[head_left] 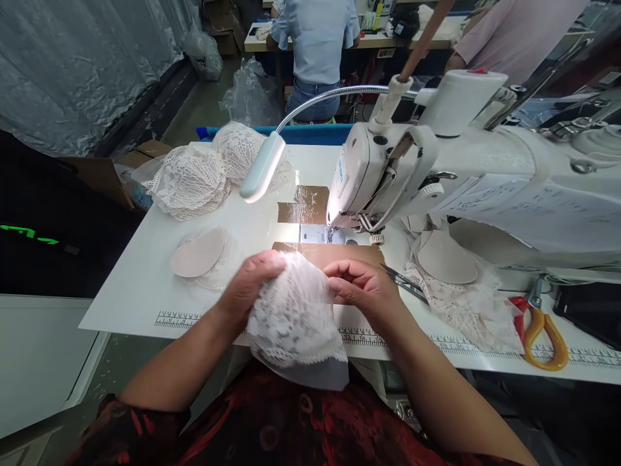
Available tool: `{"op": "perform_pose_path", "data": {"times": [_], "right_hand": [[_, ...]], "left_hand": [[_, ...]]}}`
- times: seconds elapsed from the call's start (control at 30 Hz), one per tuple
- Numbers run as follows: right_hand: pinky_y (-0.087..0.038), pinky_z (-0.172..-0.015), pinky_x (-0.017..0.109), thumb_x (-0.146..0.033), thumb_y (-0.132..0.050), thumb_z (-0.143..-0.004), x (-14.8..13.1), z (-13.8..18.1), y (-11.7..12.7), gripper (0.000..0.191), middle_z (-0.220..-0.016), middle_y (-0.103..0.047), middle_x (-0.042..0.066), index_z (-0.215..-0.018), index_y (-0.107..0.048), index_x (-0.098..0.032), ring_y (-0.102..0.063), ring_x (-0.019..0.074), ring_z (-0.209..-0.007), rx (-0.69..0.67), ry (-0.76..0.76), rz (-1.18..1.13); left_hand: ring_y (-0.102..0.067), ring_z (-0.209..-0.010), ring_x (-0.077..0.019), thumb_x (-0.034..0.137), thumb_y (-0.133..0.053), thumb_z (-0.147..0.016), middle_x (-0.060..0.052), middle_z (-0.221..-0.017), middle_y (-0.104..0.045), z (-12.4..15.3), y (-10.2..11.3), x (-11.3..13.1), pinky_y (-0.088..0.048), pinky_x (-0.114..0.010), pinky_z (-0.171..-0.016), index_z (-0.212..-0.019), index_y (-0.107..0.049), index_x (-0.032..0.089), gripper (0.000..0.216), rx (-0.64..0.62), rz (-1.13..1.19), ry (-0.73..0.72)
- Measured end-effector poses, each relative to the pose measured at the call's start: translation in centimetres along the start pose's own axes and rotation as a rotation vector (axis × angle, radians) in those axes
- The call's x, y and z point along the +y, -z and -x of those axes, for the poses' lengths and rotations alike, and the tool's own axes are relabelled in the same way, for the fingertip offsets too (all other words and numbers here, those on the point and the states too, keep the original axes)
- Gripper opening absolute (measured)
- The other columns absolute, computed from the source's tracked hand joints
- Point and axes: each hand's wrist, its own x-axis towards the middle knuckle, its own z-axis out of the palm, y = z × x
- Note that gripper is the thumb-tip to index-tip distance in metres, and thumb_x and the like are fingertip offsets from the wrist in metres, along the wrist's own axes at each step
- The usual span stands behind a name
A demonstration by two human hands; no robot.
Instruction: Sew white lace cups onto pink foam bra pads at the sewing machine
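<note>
A white lace bra cup [295,310] hangs between my two hands at the table's front edge, its lower edge reaching over my lap. My left hand [250,281] grips its upper left side, thumb on top. On the right, my right hand [361,285] pinches the cup's edge between thumb and fingers. Just beyond them stands the needle area of a white sewing machine [359,175], with a metal needle plate [315,233]. Brown tape [310,200] covers part of the table beside the plate.
Lace cups [191,178] are piled at the back left, near the lamp [264,167]. A beige pad [198,254] lies left; another pad [446,257] rests on lace at right. Tweezers [405,283] and orange-handled scissors [546,336] lie at right. Two people sit beyond.
</note>
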Motion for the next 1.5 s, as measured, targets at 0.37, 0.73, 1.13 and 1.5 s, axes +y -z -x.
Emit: {"op": "perform_pose_path", "data": {"times": [0.37, 0.73, 1.13, 1.5], "right_hand": [[-0.041, -0.059, 0.027, -0.030, -0.053, -0.086, -1.3, -1.1, 5.0, 0.019, -0.075, -0.068, 0.000, -0.091, -0.069, -0.023, -0.058, 0.0153, -0.064, 0.100, 0.145, 0.725], [-0.041, -0.070, 0.031, -0.013, -0.041, -0.089, 1.8, -3.0, 3.0, 0.029, -0.098, -0.066, 0.009, -0.104, -0.065, -0.018, -0.058, 0.0214, -0.086, -0.017, 0.238, 1.346], [-0.040, -0.072, 0.033, -0.011, -0.033, -0.093, 1.8, -3.6, 1.8, 0.042, -0.113, -0.062, 0.009, -0.128, -0.054, -0.020, -0.055, 0.0234, -0.097, 0.034, 0.074, 1.602], [-0.036, -0.064, 0.031, -0.005, -0.037, -0.087, 1.9, -3.8, 1.8, 0.040, -0.100, -0.062, 0.007, -0.114, -0.061, -0.022, -0.053, 0.0200, -0.083, 0.077, 0.128, 1.608]], "left_hand": [[-0.048, -0.068, -0.0218, 0.026, -0.048, -0.084, -0.005, -0.060, -0.048, -7.2, -1.9, -0.6, -0.037, -0.036, -0.067, -0.058, -0.050, 0.021, 0.026, 0.029, -1.467, -0.722], [-0.054, -0.074, -0.0254, 0.025, -0.040, -0.091, -0.013, -0.072, -0.059, -6.7, -4.3, -2.6, -0.042, -0.040, -0.073, -0.078, -0.064, 0.012, 0.031, -0.334, -1.666, -0.566], [-0.059, -0.086, -0.0209, 0.025, -0.045, -0.093, -0.010, -0.116, -0.066, -10.0, -1.3, -2.2, -0.052, -0.036, -0.076, -0.110, -0.066, 0.013, 0.030, -0.392, -1.657, -0.882], [-0.058, -0.092, -0.0235, 0.026, -0.047, -0.090, -0.012, -0.115, -0.067, -11.8, 0.0, -1.4, -0.050, -0.038, -0.077, -0.115, -0.065, 0.011, 0.034, -0.468, -1.638, -0.945]]}}
